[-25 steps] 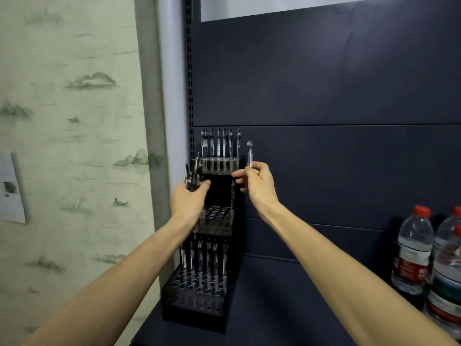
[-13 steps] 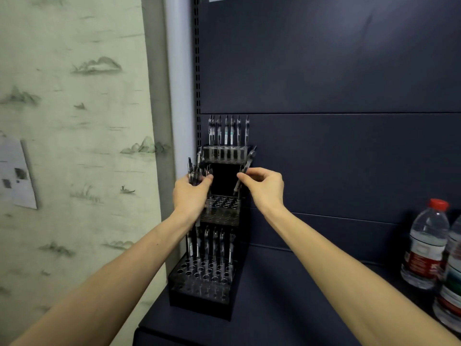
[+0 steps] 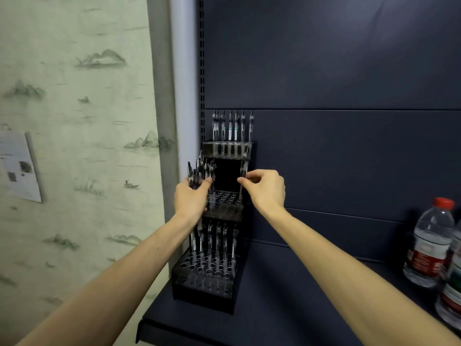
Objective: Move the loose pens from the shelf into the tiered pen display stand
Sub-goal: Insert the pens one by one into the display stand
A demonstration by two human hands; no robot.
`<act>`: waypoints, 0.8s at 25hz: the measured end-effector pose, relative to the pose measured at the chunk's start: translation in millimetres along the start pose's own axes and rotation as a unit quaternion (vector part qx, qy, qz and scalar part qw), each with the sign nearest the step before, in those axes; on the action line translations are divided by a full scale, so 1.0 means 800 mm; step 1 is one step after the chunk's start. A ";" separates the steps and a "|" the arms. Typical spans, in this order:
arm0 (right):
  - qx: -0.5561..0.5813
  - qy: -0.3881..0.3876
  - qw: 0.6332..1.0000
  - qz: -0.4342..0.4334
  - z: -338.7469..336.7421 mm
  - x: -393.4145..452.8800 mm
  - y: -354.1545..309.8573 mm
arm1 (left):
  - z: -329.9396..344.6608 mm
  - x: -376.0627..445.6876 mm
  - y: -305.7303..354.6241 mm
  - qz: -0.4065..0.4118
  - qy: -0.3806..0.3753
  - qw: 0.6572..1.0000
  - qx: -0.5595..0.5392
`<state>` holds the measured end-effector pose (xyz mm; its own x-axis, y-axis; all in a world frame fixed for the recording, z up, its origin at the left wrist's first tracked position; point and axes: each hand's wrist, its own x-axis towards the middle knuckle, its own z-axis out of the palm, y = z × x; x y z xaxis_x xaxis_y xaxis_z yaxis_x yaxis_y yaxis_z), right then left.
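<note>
Head view: one wide-angle frame, looking forward and down at both hands before a dark blue shelf unit.
Display stand: black tiered pen display stand stands at the left end of the shelf, against the back panel; three perforated tiers step upward toward the rear.
Top tier: a row of clear-barrelled pens stands upright in the holes.
Middle tier: the hole grid shows mostly open holes between the two hands.
Bottom tier: a row of pens stands upright in the rear holes; the front holes are open.
Left hand: left hand is at the left edge of the middle tier, fingers curled round a bundle of loose pens whose tops stick up above the fist.
Right hand: right hand is at the right edge of the middle tier, thumb and forefinger pinching a single pen.
Single pen: held nearly upright, lower end down at the right rear holes of the middle tier; whether the tip is seated in a hole cannot be told.
Water bottles: a red-capped bottle and others stand at the right end of the shelf, well apart from the stand.
Left wall: pale wallpaper with landscape motifs; a paper sheet hangs on it.
</note>
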<state>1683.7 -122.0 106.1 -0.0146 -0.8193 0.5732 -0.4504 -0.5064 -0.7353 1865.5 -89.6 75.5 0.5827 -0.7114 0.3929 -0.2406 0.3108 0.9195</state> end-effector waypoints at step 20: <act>-0.013 -0.070 0.993 0.098 0.010 -0.017 0.014 | -0.031 -0.045 -0.015 -0.007 -0.074 0.996 -0.056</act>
<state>1685.6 -118.4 86.9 0.0198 -0.9317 0.3626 -0.4741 -0.3281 -0.8171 1866.6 -52.0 49.9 0.4624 -0.7985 0.3855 -0.1405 0.3632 0.9210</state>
